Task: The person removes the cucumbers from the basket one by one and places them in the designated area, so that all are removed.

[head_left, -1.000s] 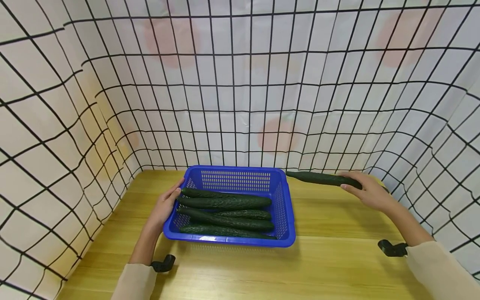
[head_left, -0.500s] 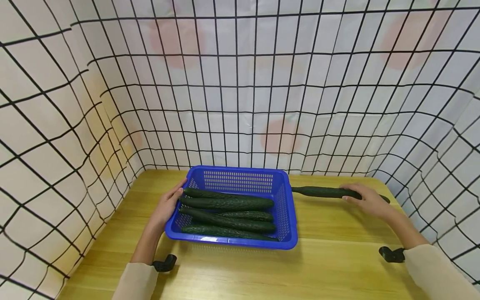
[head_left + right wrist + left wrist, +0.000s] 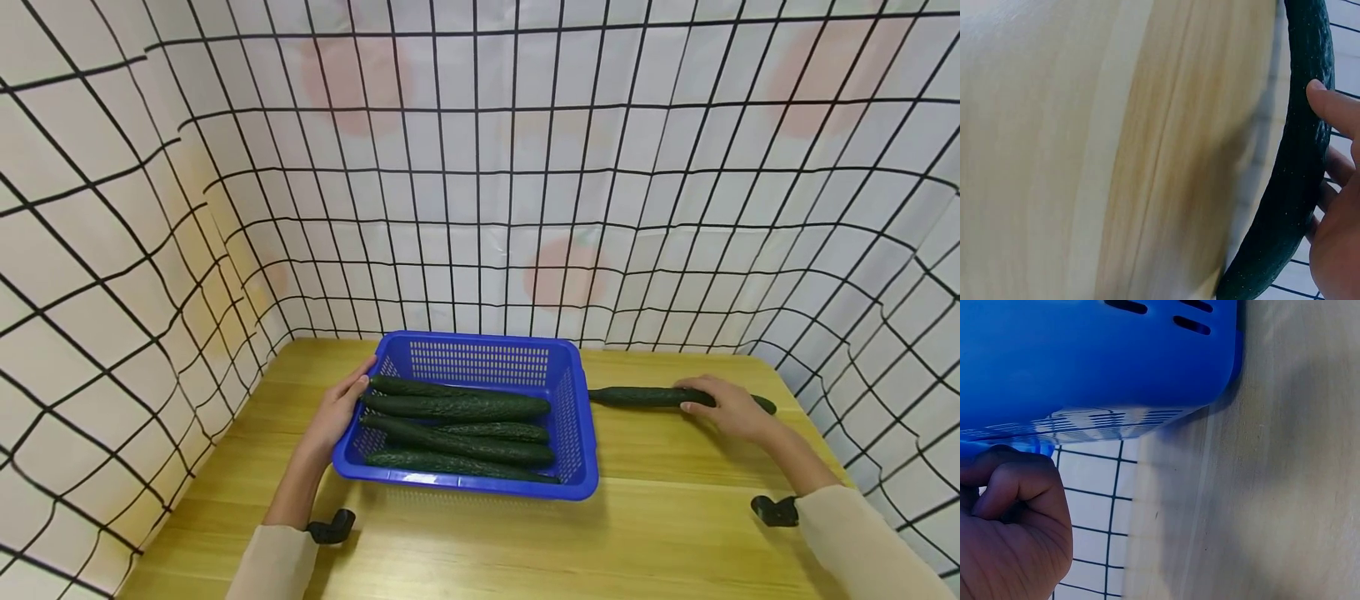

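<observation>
One cucumber [image 3: 637, 397], pinched by the right hand [image 3: 726, 408], has come lower at three o'clock, seemingly nearly put down; the left hand [image 3: 337, 414] grips the blue basket [image 3: 465, 484] at nine.

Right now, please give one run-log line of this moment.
left hand: grips blue basket | right hand: holds cucumber outside basket | inside: other cucumbers

Wood table [image 3: 675, 525] at 6 o'clock, black wire grid [image 3: 513, 108] 9 to 3. Pale sheeting [image 3: 459, 198] behind, faded pinkish blob [image 3: 378, 75] around 11.
</observation>
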Available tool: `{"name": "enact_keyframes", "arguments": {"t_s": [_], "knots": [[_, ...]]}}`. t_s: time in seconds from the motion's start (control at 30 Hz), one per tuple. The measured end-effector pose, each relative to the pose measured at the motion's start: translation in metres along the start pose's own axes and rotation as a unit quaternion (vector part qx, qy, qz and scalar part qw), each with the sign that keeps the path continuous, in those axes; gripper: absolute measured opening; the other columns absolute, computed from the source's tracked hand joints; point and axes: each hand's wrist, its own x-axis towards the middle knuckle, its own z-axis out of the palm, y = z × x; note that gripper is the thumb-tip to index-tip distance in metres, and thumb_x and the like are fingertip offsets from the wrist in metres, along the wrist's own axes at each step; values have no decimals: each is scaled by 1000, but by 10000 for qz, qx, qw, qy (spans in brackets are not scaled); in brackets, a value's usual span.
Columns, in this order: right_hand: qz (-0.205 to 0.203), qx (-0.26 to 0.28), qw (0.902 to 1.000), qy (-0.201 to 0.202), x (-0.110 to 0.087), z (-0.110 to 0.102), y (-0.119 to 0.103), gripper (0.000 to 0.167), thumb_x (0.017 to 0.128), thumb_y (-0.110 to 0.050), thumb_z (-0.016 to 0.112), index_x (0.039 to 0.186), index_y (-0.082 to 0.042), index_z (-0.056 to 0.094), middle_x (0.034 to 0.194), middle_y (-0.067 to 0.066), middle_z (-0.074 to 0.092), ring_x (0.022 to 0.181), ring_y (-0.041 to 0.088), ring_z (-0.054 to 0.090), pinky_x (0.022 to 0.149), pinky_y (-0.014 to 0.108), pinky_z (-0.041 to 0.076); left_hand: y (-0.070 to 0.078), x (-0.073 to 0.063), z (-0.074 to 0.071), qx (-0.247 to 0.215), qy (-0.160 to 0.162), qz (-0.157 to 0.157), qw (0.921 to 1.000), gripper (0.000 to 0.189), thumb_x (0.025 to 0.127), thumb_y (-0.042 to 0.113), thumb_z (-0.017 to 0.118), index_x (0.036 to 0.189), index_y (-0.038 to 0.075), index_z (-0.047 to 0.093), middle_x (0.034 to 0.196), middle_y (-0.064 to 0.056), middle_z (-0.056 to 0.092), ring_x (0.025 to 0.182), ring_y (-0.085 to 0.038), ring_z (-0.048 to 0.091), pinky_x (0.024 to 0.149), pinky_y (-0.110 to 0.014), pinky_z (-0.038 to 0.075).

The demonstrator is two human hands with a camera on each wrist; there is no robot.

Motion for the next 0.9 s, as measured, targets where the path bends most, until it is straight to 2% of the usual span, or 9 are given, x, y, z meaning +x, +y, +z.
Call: {"name": "enact_keyframes", "arguments": {"t_s": [0.33, 0.4, 0.57, 0.73, 0.9], "knots": [[176, -115, 9996, -205, 4, 0, -8, 43, 101, -23, 65, 140, -3, 59, 139, 28, 58, 127, 53, 52, 100, 70, 42, -4, -1, 0, -202, -63, 14, 9998, 50, 112, 35, 37, 162, 30, 36, 171, -1, 23, 158, -28, 18, 128, -54, 18], [179, -104, 9996, -214, 4, 1, -8, 43, 101, -22, 66, 139, -3, 59, 139, 28, 58, 127, 52, 52, 100, 69, 43, -3, -1, 0, -181, -55, 32, 9998, 49, 112, 35, 37, 161, 30, 36, 171, 1, 24, 159, -27, 18, 128, -53, 17], [210, 179, 9993, -241, 1, 3, -8, 43, 102, -24, 65, 139, -4, 59, 138, 24, 60, 127, 49, 53, 101, 67, 45, -1, 0, 1, -81, -67, 25, 9999, 49, 112, 35, 36, 161, 30, 36, 171, 2, 23, 159, -29, 17, 128, -56, 15], [237, 624, 9974, -268, -2, 2, -8, 44, 104, -30, 61, 140, -4, 59, 134, 20, 64, 119, 42, 60, 94, 60, 52, 0, 0, 1, -77, -69, 0, 9999, 49, 112, 36, 35, 161, 31, 36, 172, 0, 22, 159, -30, 17, 128, -56, 15], [272, 716, 9966, -288, -4, 2, -8, 47, 106, -33, 56, 143, -4, 57, 137, 20, 62, 121, 43, 58, 94, 60, 52, 0, -1, 1, -174, -126, -63, 9997, 50, 113, 36, 35, 162, 32, 34, 172, -2, 21, 158, -31, 20, 126, -56, 23]]}}
